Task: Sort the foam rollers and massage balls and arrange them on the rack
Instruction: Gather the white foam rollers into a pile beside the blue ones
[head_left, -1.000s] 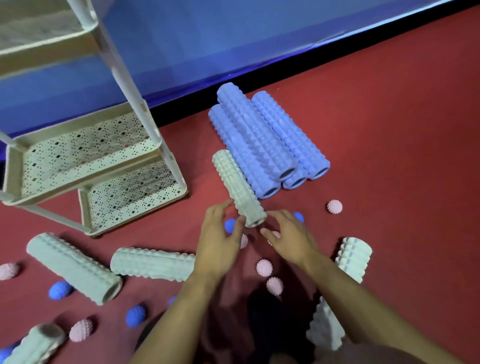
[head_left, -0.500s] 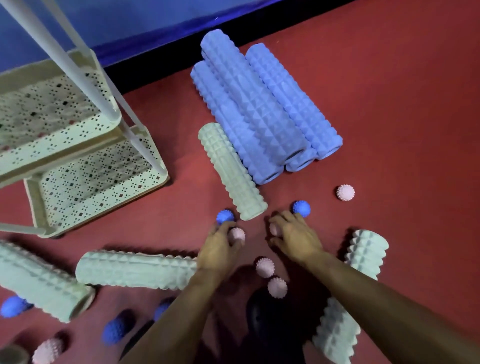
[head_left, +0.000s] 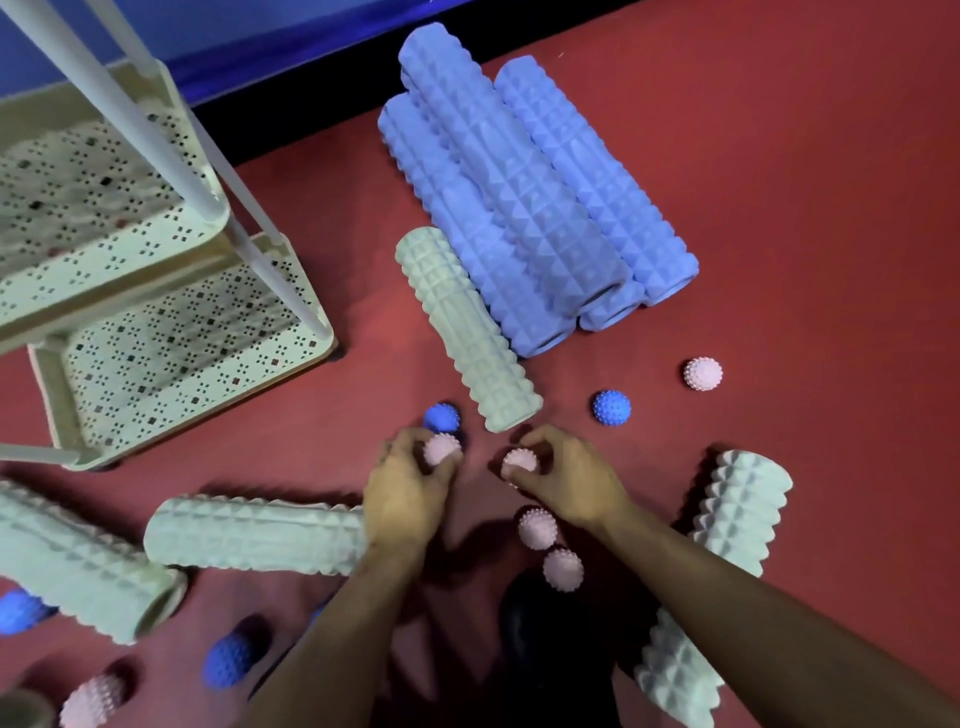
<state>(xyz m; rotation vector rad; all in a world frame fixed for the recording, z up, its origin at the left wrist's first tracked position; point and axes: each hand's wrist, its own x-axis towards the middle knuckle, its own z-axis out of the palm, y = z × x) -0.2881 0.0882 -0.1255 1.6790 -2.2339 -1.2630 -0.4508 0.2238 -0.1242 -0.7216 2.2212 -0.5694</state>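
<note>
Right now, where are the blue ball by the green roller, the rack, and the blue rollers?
blue ball (head_left: 612, 408), head view, middle.
rack (head_left: 306, 340), head view, bottom shelf's rim.
blue rollers (head_left: 524, 192), head view, top roller's side.

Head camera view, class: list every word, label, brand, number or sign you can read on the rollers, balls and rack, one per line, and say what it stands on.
None: no readable text shows anywhere in this view.
The blue ridged foam rollers, pale green ridged foam rollers and spiky pink massage balls bear only moulded texture.
The cream perforated plastic rack shows only punched hole patterns.
</note>
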